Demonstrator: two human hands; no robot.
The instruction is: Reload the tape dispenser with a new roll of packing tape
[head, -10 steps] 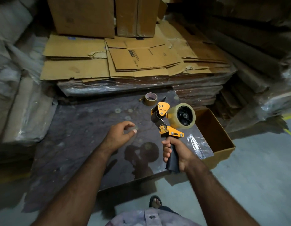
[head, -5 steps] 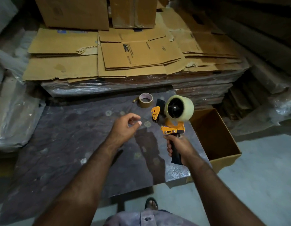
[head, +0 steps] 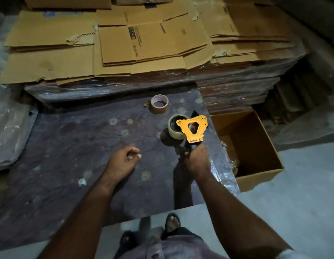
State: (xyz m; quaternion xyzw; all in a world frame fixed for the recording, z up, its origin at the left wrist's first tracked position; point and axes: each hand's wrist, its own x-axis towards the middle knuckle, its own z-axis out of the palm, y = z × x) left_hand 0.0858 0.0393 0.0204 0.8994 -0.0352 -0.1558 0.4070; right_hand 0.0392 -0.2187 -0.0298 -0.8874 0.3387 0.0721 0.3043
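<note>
Your right hand (head: 197, 159) grips the orange dispenser (head: 193, 128), now tipped flat-side up; its glossy roll (head: 174, 130) possibly touches the table (head: 68, 146). Left hand (head: 123, 161) loosely curled, empty.

Your right hand (head: 197, 159) grips the orange tape dispenser (head: 193, 128) with its clear tape roll (head: 174, 132) mounted; your left hand (head: 121, 161) hovers loosely curled — brown near-empty tape roll (head: 159, 104) behind.

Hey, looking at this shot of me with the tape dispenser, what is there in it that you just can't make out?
Head view only:
- Dispenser handle: hidden inside the right hand.
- Roll on the dispenser: partly behind the orange plate, so the tape threading is unseen.
- Left hand palm: faces away; fingers curled, seemingly empty.
- Open box bottom: too dark.
- Print on the flattened cartons: too small to read.
</note>
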